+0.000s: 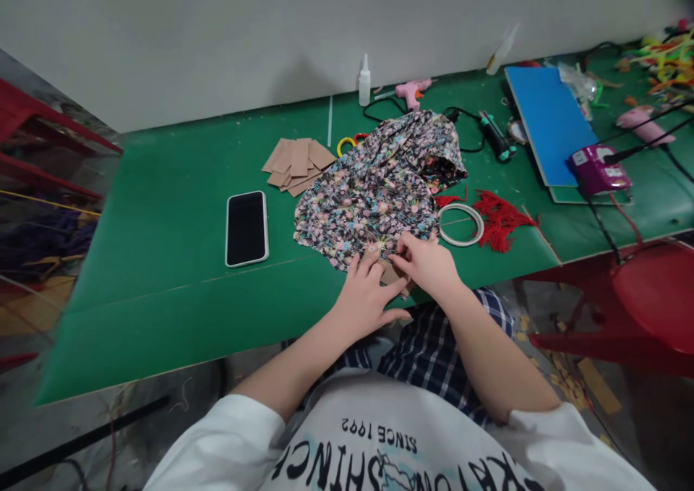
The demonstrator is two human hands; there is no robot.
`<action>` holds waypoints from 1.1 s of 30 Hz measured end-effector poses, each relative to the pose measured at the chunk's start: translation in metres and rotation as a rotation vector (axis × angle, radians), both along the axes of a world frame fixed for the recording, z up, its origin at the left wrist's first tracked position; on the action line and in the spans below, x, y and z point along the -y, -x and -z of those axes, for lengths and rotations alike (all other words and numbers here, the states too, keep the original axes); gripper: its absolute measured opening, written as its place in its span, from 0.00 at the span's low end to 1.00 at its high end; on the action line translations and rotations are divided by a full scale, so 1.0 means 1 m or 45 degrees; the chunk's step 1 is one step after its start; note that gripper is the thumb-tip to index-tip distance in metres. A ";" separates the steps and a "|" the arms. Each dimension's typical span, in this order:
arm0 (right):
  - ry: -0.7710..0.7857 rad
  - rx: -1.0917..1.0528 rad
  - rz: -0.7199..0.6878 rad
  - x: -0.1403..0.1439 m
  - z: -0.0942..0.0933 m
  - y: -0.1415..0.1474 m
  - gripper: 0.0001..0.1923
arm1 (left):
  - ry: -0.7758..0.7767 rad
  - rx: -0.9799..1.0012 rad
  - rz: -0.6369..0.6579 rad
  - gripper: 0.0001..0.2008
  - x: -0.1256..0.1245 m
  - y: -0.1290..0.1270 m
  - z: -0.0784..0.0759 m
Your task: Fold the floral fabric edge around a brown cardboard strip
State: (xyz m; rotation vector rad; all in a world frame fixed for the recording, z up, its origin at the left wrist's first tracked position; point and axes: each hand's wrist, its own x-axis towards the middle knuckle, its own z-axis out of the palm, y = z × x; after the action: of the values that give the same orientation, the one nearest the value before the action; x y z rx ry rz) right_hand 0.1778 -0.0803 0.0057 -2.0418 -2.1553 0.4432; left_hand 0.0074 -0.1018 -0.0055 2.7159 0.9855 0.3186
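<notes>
A dark floral cloth (374, 187) lies loosely bunched on the green table, its near edge running under both hands. Across that near edge my left hand (367, 294) rests with its fingers stretched out and spread, pressing on the cloth and a small brown cardboard piece (389, 272). The cardboard is partly covered by the fingers. Beside it, my right hand (431, 263) has thumb and fingers pinched together at the cloth's edge, over the cardboard's right side. Its fingertips partly hide what they grip.
Left of the cloth lie brown cardboard pieces (298, 164) and a phone (246, 228). Rightward are a tape roll (460, 242), red yarn tassels (499, 220) and a cutter (496, 137). Behind stand a glue bottle (364, 84), a pink glue gun (413, 93) and yellow-handled scissors (345, 145).
</notes>
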 end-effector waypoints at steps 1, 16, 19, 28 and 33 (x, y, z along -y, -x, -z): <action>0.005 -0.005 0.008 0.003 0.000 -0.003 0.09 | 0.003 -0.001 -0.002 0.29 0.000 0.000 0.000; -0.199 -0.375 0.000 -0.017 -0.036 -0.034 0.08 | -0.014 0.008 -0.038 0.31 0.004 0.001 0.000; -0.413 -0.364 -0.033 -0.055 -0.055 -0.036 0.08 | -0.016 0.014 -0.053 0.32 0.005 0.002 0.002; -0.403 0.015 -0.032 -0.209 -0.067 0.019 0.12 | 0.047 0.032 -0.017 0.35 0.005 0.007 0.008; -0.146 0.177 0.023 -0.261 -0.047 0.068 0.14 | 0.055 0.029 -0.018 0.33 0.005 0.010 0.008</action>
State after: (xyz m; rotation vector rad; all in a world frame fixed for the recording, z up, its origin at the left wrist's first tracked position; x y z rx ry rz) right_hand 0.1093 0.1811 0.0524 -2.0838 -2.1802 0.1753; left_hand -0.0024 -0.1064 -0.0135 2.6619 0.9940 0.3258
